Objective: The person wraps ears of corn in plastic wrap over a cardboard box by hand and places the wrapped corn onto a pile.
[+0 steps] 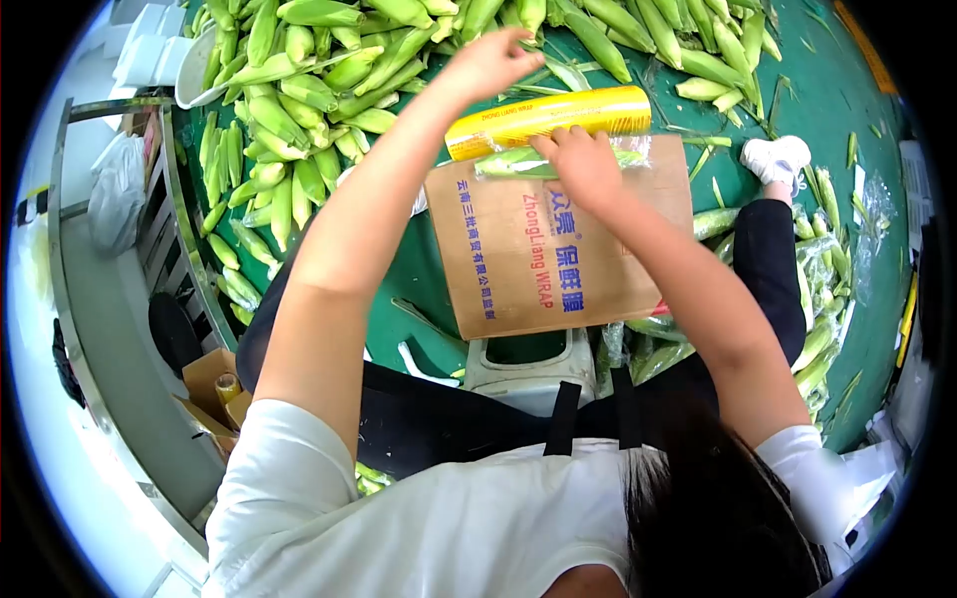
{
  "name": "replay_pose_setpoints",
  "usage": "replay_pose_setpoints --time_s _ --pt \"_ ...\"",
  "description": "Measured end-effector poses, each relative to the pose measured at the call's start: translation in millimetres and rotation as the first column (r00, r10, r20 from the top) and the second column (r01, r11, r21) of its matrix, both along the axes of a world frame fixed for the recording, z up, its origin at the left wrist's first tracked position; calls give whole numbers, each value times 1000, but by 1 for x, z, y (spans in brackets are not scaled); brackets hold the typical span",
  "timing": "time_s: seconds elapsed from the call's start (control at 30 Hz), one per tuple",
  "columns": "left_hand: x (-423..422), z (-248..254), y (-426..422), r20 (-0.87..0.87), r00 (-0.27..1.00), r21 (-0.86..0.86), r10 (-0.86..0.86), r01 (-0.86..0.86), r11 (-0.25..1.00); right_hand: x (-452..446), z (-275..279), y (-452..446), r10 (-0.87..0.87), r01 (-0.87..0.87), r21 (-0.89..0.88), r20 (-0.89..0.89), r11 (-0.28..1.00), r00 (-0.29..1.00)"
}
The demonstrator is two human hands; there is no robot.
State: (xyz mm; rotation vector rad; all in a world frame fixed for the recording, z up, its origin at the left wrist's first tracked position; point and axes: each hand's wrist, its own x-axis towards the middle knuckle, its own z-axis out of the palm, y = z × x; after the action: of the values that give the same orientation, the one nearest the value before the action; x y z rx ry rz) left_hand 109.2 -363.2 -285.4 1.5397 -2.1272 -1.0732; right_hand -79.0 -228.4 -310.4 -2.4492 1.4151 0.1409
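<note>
My left hand (493, 66) is stretched forward over the near edge of a heap of green corn ears (399, 45). Its fingers are apart and nothing shows in them. My right hand (583, 167) is curled over an ear of corn (513, 162) in clear cling film, its fingertips next to a yellow roll of cling film (498, 125). Both the roll and this ear lie across the far end of a brown cardboard box (498, 239) with printed lettering. Part of the ear is hidden under my right hand.
The box rests by a pale stool (528, 374) between my legs. Film-wrapped corn (822, 299) lies to the right on the green floor (698, 30). A metal rack (159, 249) and a small open carton (211, 384) stand at left. Loose husk leaves are scattered about.
</note>
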Motion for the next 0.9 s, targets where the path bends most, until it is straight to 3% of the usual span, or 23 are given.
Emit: replay_pose_setpoints --time_s 0.07,0.13,0.17,0.27,0.3,0.4,0.47,0.53,0.6,0.67,0.73,0.77,0.8,0.83,0.87,0.9 --pt "-28 -24 23 -145 975 107 -166 183 977 -4 0 7 48 -48 -12 38 999 998" --pt "-51 -56 50 -153 908 26 -390 399 917 -9 3 25 151 -151 28 6 988 988" --pt "-61 -68 68 -88 901 48 -424 429 902 -11 -5 27 40 -52 208 59 977 997" --pt "-85 -86 112 91 881 23 -464 464 885 -29 -9 35 90 -232 416 334 879 938" --pt "-87 -87 121 137 889 -41 -437 446 894 -27 -10 33 55 -290 553 401 782 914" --pt "-90 -84 151 362 830 -223 -424 519 825 -22 19 38 215 -333 831 261 446 941" --pt "-89 -76 156 455 780 -287 -431 586 758 -14 7 73 339 -501 848 426 172 839" --pt "-90 -76 164 477 784 -319 -398 577 752 -28 25 130 -41 -459 878 458 -135 888" --pt "-94 -83 183 511 800 -348 -315 527 775 -44 39 184 144 -590 807 580 34 802" --pt "-99 -83 211 450 854 -328 -263 432 840 -76 95 222 -32 -534 845 533 -29 845" --pt "-105 -86 247 396 896 -280 -201 327 903 -113 117 231 -289 -471 876 480 103 828" --pt "-107 -78 273 440 858 -274 -265 409 870 -131 125 228 -399 -420 892 451 168 798" --pt "-102 -68 301 485 810 -265 -329 495 828 -147 128 225 -510 -360 904 427 230 747" --pt "-100 -40 324 414 746 -50 -522 591 805 -162 120 231 -775 -339 935 290 104 562" --pt "-102 -15 345 297 663 153 -687 677 720 -179 101 234 -906 -410 912 181 9 383" --pt "-92 -30 368 127 649 93 -750 745 661 -178 108 231 -970 -488 873 124 7 207"
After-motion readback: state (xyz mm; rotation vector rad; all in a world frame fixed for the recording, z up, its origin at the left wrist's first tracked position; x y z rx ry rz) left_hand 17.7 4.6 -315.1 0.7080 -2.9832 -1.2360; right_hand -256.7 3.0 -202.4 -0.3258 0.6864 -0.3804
